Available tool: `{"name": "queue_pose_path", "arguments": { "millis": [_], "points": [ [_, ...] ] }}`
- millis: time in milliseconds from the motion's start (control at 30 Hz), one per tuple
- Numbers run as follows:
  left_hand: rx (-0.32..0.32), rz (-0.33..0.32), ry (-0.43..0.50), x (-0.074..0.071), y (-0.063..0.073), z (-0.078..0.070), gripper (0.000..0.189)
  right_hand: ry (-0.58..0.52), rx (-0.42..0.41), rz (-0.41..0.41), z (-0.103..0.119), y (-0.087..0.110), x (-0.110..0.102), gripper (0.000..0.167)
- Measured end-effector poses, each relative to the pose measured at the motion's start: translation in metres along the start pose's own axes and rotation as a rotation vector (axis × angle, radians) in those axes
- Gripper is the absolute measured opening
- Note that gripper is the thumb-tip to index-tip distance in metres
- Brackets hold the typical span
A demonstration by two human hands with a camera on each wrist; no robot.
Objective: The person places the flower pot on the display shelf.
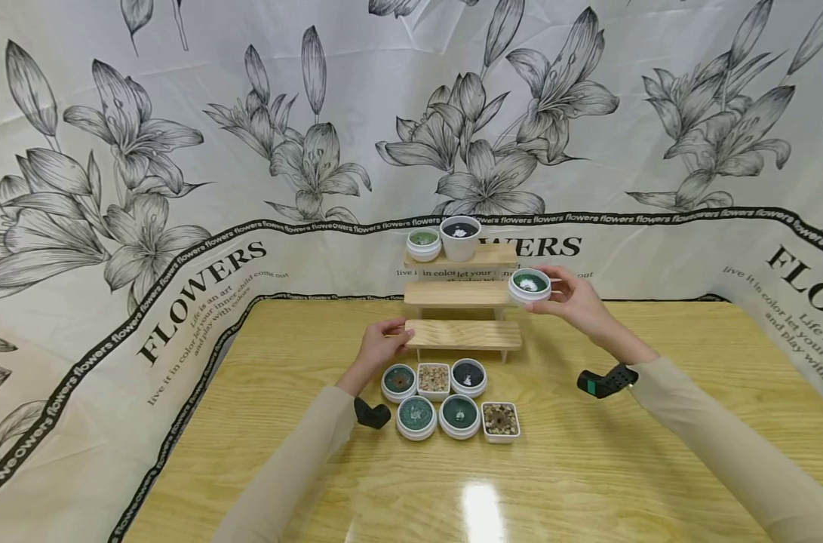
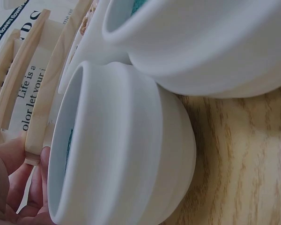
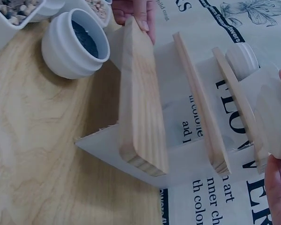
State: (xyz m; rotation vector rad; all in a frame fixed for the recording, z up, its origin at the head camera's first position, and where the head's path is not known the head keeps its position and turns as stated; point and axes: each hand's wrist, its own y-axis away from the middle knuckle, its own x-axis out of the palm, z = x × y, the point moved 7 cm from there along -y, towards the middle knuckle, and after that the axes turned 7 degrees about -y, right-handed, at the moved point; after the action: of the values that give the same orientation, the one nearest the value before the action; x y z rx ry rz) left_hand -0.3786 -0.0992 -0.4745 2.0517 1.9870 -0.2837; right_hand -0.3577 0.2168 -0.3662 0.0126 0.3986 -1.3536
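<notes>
My right hand (image 1: pixel 579 304) holds a round white pot (image 1: pixel 528 297) with dark green contents and a white patch, beside the right end of the middle step. My left hand (image 1: pixel 379 351) pinches the left end of the lowest step of a three-tier wooden display stand (image 1: pixel 462 335), thumb on top and fingers beneath, as the left wrist view shows. On the top step stand a small round pot (image 1: pixel 424 255) with light green contents and a taller white pot (image 1: pixel 460 247) with dark contents. The middle and lowest steps carry no pots.
In front of the stand sit several white pots, among them a square pot of pale pebbles (image 1: pixel 434 395), a square pot of brown pebbles (image 1: pixel 500 439) and a round green one (image 1: pixel 416 434). A flower-print cloth (image 1: pixel 330 264) hangs behind the wooden table (image 1: pixel 302 332).
</notes>
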Motion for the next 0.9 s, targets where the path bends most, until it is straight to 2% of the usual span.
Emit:
{"name": "queue_pose_path", "arguments": {
  "millis": [300, 500, 600, 900],
  "points": [
    [-0.011, -0.004, 0.004, -0.001, 0.0, 0.001, 0.041, 0.012, 0.017, -0.022, 0.003, -0.021, -0.002, 0.071],
    [0.013, 0.005, -0.007, 0.0, 0.002, -0.001, 0.04, 0.014, 0.014, -0.034, 0.004, -0.034, -0.005, 0.071],
    [0.005, 0.009, -0.001, 0.0, 0.002, 0.0, 0.04, 0.011, 0.009, -0.044, 0.006, -0.039, -0.007, 0.071],
    [0.01, 0.004, -0.004, 0.0, 0.002, -0.001, 0.04, 0.073, 0.017, -0.064, 0.009, -0.056, -0.007, 0.071]
  ]
}}
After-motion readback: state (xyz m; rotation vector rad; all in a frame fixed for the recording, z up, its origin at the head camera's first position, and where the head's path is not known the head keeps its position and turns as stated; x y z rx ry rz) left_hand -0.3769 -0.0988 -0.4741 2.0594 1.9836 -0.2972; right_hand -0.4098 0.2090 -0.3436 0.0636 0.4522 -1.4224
